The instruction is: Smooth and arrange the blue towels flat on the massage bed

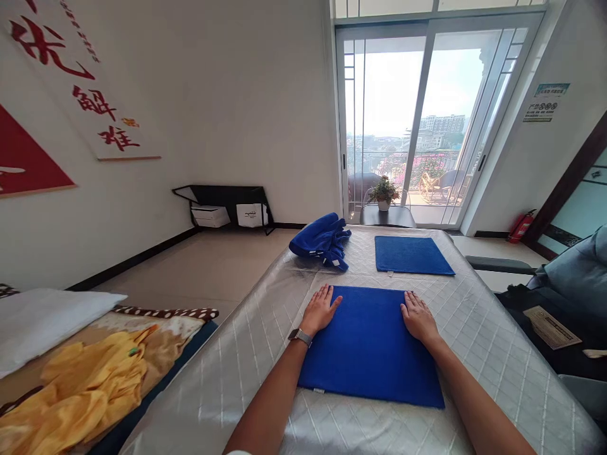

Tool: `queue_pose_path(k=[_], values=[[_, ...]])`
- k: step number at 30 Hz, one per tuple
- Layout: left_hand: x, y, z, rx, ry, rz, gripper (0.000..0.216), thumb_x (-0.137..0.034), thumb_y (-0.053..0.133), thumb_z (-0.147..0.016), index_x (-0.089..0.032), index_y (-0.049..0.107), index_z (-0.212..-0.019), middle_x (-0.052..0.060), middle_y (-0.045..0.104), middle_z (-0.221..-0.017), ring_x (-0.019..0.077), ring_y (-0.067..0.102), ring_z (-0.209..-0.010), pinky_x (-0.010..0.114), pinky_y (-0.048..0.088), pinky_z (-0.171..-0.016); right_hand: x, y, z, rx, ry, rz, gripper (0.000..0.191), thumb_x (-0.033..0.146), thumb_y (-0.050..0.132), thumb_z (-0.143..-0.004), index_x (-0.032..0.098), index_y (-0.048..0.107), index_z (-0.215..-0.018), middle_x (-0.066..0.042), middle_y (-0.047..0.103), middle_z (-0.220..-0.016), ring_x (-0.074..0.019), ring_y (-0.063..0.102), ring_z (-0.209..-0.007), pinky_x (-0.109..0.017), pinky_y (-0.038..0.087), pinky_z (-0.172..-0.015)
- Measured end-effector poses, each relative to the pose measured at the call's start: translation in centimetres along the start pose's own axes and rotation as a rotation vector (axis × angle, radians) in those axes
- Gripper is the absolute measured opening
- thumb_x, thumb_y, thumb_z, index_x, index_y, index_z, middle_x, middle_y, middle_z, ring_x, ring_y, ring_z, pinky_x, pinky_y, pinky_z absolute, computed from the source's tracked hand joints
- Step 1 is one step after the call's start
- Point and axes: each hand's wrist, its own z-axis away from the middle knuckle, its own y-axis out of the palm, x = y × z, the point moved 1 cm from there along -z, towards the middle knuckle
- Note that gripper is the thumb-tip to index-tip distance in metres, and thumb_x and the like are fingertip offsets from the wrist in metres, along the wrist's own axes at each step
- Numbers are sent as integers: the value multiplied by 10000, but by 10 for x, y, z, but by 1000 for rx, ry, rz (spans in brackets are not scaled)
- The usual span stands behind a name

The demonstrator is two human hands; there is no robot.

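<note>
A blue towel (pixel 367 347) lies flat and smooth on a silvery quilted cover (pixel 246 360), a small white tag showing at its near edge. My left hand (pixel 320 311), with a watch (pixel 300 337) on the wrist, rests on the towel's far left corner, fingers stretched out. On the far right corner lies my right hand (pixel 418 315), also flat with fingers extended. Beyond them to the right is another flat blue towel (pixel 412 254). A crumpled pile of blue towels (pixel 322 241) with small white tags sits at the far left of the covered surface.
Left of the covered surface, yellow clothing (pixel 95 379) and a white pillow (pixel 57 319) lie on a bed. A dark chair (pixel 526 309) holding a brown card stands at the right. A potted plant (pixel 383 193) stands before the glass doors, and a fire extinguisher (pixel 520 226) by the wall.
</note>
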Motion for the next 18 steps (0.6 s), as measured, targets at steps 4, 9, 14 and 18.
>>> queue_pose_path(k=[4, 9, 14, 18], values=[[-1, -1, 1, -6, -3, -2, 851, -681, 96, -987, -80, 320, -1547, 162, 281, -1617, 253, 233, -1509, 426, 182, -1234, -1, 3, -1, -15, -1, 7, 643, 397, 196, -1012, 83, 275, -1567, -94, 261, -1633, -204, 173, -1518, -382, 120, -1228], [-1, -2, 2, -15, -1, -3, 875, -687, 84, -981, -59, 319, -1544, 174, 281, -1615, 258, 239, -1507, 421, 185, -1233, -1, 4, -1, -19, 3, -3, 638, 399, 199, -1015, 100, 255, -1576, -87, 253, -1637, -197, 160, -1521, -382, 124, -1228], [-1, -1, 2, -40, 8, 3, 857, -681, 99, -985, -71, 339, -1537, 171, 303, -1608, 267, 250, -1503, 432, 200, -1228, -1, 4, 0, -14, 1, 12, 638, 404, 188, -1018, 102, 253, -1576, -83, 249, -1638, -192, 166, -1519, -379, 128, -1228], [0, -1, 2, -63, 16, 17, 833, -673, 120, -991, -85, 362, -1529, 167, 333, -1596, 274, 262, -1499, 445, 211, -1224, -2, 4, -1, -17, 1, 14, 643, 411, 186, -1017, 103, 253, -1576, -83, 257, -1636, -189, 171, -1518, -380, 139, -1227]])
